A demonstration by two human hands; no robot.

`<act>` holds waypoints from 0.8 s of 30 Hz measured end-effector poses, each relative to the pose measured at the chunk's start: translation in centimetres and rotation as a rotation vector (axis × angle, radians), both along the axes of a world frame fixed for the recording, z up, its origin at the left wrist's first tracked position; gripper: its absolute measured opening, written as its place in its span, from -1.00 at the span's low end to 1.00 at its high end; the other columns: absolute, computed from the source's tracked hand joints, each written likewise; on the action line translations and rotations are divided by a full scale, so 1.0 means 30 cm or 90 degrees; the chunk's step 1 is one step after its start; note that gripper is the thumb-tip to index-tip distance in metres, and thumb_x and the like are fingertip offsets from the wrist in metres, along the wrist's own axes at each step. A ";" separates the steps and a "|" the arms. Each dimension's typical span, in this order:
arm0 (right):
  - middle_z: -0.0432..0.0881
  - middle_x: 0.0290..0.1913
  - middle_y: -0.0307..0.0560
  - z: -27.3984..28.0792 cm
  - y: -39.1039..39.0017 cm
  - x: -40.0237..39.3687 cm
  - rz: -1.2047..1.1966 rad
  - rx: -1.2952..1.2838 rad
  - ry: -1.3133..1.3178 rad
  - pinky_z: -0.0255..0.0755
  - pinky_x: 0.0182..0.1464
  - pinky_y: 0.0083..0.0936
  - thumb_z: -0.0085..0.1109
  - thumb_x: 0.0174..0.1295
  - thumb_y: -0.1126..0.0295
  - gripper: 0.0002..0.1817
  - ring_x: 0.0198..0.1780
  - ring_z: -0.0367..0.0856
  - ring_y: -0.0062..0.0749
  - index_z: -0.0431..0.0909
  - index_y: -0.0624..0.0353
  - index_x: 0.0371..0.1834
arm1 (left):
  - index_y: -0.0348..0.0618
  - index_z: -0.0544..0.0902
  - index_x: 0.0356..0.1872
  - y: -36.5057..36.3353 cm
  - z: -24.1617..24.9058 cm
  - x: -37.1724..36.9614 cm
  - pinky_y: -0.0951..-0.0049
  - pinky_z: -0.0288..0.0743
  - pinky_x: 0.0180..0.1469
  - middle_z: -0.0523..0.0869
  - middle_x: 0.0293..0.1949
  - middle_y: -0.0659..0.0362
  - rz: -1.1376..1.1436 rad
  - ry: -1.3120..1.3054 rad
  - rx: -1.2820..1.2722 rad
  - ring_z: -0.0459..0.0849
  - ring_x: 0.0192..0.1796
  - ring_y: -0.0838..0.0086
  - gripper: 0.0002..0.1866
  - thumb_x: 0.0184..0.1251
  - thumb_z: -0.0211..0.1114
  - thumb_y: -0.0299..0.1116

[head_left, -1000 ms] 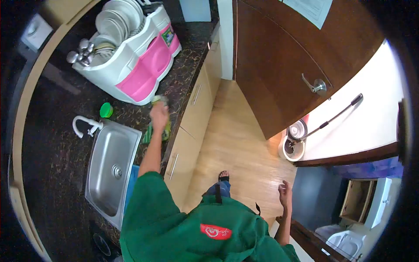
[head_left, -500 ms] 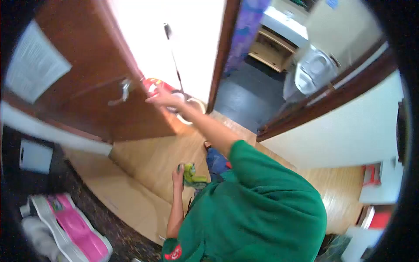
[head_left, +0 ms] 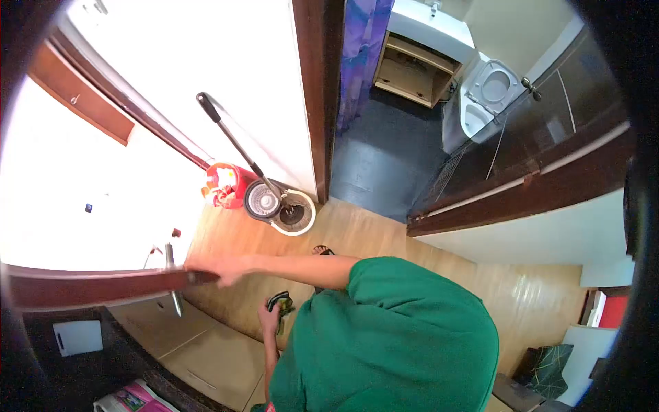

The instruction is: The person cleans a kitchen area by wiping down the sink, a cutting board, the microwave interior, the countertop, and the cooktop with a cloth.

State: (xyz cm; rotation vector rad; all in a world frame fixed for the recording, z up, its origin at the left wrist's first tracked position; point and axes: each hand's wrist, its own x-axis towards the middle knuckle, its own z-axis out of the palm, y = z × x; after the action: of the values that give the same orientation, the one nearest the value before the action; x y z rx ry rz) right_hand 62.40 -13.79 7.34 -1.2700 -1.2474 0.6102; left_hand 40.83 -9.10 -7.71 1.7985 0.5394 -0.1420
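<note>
My right hand (head_left: 230, 268), at the end of the outstretched arm, grips the free edge of the brown door (head_left: 103, 289); its fingers are partly blurred. On the door a metal lever handle (head_left: 173, 281) sticks out on both sides. Lower down, my left hand (head_left: 270, 317) is closed around a black-handled thing with green crumpled material (head_left: 282, 306), whose kind I cannot make out. Beyond the hands stands a mop bucket (head_left: 302, 226) with a spinner basket. A mop (head_left: 237, 143) leans out of it, its black grip up.
A red bin (head_left: 233, 180) with stuff in it stands beside the bucket. Behind the brown door frame (head_left: 321, 103) lie a dark-floored bathroom, a washbasin (head_left: 436, 31) and a toilet (head_left: 480, 110). A dark counter (head_left: 154, 374) and beige cabinets (head_left: 213, 360) run along the lower left.
The door has swung open toward me, showing a bright room beyond. My right hand has come from beside the red bin onto the door's edge. My left hand still holds the green thing.
</note>
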 end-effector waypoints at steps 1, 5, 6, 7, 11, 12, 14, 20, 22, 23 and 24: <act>0.15 0.32 0.20 -0.054 -0.009 0.023 0.034 -0.015 -0.109 0.07 0.35 -0.26 0.23 -0.17 0.45 -0.06 0.34 0.15 0.02 -0.02 0.15 0.38 | -0.31 0.48 -0.43 -0.019 0.029 0.088 0.59 0.34 -0.35 0.51 -0.49 0.27 -0.024 -0.009 0.013 0.42 -0.40 0.62 -0.88 0.08 0.25 -0.51; 0.26 0.27 0.22 -0.272 -0.160 0.104 0.070 -0.216 -0.135 0.19 0.26 -0.21 0.28 -0.08 0.22 -0.07 0.28 0.23 0.08 0.01 0.15 0.38 | -0.25 0.51 -0.39 0.003 0.120 0.322 0.62 0.35 -0.29 0.55 -0.46 0.29 -0.042 -0.071 -0.087 0.47 -0.40 0.63 -0.90 0.16 0.25 -0.47; 0.34 0.22 0.22 -0.331 -0.203 0.132 0.071 -0.261 -0.118 0.24 0.21 -0.20 0.27 -0.07 0.19 -0.09 0.22 0.32 0.09 0.03 0.16 0.37 | -0.23 0.52 -0.37 0.016 0.133 0.362 0.62 0.37 -0.25 0.58 -0.43 0.29 -0.027 -0.093 -0.150 0.50 -0.39 0.62 -0.91 0.18 0.25 -0.47; 0.40 0.13 0.23 -0.314 -0.257 0.157 0.086 -0.301 -0.091 0.28 0.14 -0.19 0.25 -0.05 0.20 -0.19 0.15 0.38 0.10 0.13 0.16 0.30 | -0.22 0.53 -0.38 0.021 0.168 0.407 0.65 0.35 -0.31 0.58 -0.44 0.30 -0.007 -0.089 -0.185 0.50 -0.39 0.66 -0.93 0.18 0.25 -0.47; 0.57 -0.19 0.22 -0.317 -0.329 0.219 0.037 -0.389 -0.063 0.37 -0.10 -0.13 0.14 0.05 0.26 -0.60 -0.11 0.52 0.12 0.43 0.17 -0.04 | -0.24 0.56 -0.38 0.079 0.232 0.544 0.70 0.32 -0.38 0.58 -0.46 0.32 -0.007 -0.100 -0.174 0.48 -0.41 0.72 -0.97 0.18 0.23 -0.52; 0.58 -0.26 0.21 -0.331 -0.316 0.226 0.001 -0.392 -0.079 0.37 -0.16 -0.11 0.11 0.08 0.28 -0.70 -0.16 0.54 0.12 0.48 0.18 -0.15 | -0.24 0.56 -0.37 0.111 0.233 0.572 0.70 0.32 -0.38 0.58 -0.46 0.31 -0.029 -0.112 -0.133 0.48 -0.41 0.72 -0.97 0.18 0.22 -0.53; 0.58 -0.32 0.19 -0.263 -0.308 0.265 -0.087 -0.404 -0.070 0.37 -0.20 -0.09 0.06 0.10 0.32 -0.79 -0.20 0.53 0.13 0.49 0.19 -0.26 | -0.29 0.57 -0.33 0.198 0.173 0.635 0.68 0.37 -0.34 0.59 -0.44 0.29 -0.076 -0.046 -0.037 0.51 -0.38 0.70 -0.93 0.17 0.22 -0.54; 0.57 -0.34 0.16 -0.266 -0.236 0.414 -0.266 -0.371 -0.089 0.38 -0.19 -0.11 0.01 0.14 0.35 -0.82 -0.20 0.53 0.09 0.50 0.19 -0.26 | -0.15 0.59 -0.13 0.244 0.163 0.925 0.40 0.47 -0.20 0.62 -0.31 0.14 -0.292 -0.148 -0.043 0.59 -0.23 0.41 -0.69 0.03 0.32 -0.41; 0.57 -0.31 0.15 -0.318 -0.217 0.474 -0.305 -0.360 -0.098 0.40 -0.17 -0.15 0.01 0.14 0.36 -0.80 -0.18 0.54 0.06 0.50 0.19 -0.22 | -0.15 0.59 -0.13 0.277 0.061 1.005 0.40 0.47 -0.22 0.62 -0.38 0.11 -0.313 -0.033 -0.007 0.60 -0.29 0.40 -0.70 0.04 0.28 -0.41; 0.58 -0.28 0.16 -0.321 -0.202 0.507 -0.343 -0.311 -0.070 0.41 -0.15 -0.16 0.01 0.15 0.37 -0.79 -0.16 0.54 0.06 0.50 0.20 -0.19 | -0.19 0.60 -0.18 0.302 0.015 1.055 0.40 0.46 -0.26 0.61 -0.48 0.10 -0.331 -0.091 0.002 0.58 -0.39 0.41 -0.74 0.07 0.23 -0.39; 0.58 -0.26 0.16 -0.323 -0.188 0.529 -0.381 -0.264 -0.035 0.42 -0.13 -0.17 0.01 0.15 0.37 -0.77 -0.15 0.54 0.06 0.49 0.21 -0.16 | -0.21 0.61 -0.21 0.322 0.014 1.094 0.40 0.46 -0.28 0.61 -0.50 0.10 -0.303 -0.082 0.008 0.57 -0.42 0.43 -0.76 0.08 0.23 -0.38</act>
State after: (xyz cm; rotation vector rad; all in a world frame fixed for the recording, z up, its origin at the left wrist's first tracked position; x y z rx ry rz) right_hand 78.27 -19.42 -2.34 -1.9157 -0.7329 0.4019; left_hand 73.64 0.56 -7.27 1.9061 0.0141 -0.3461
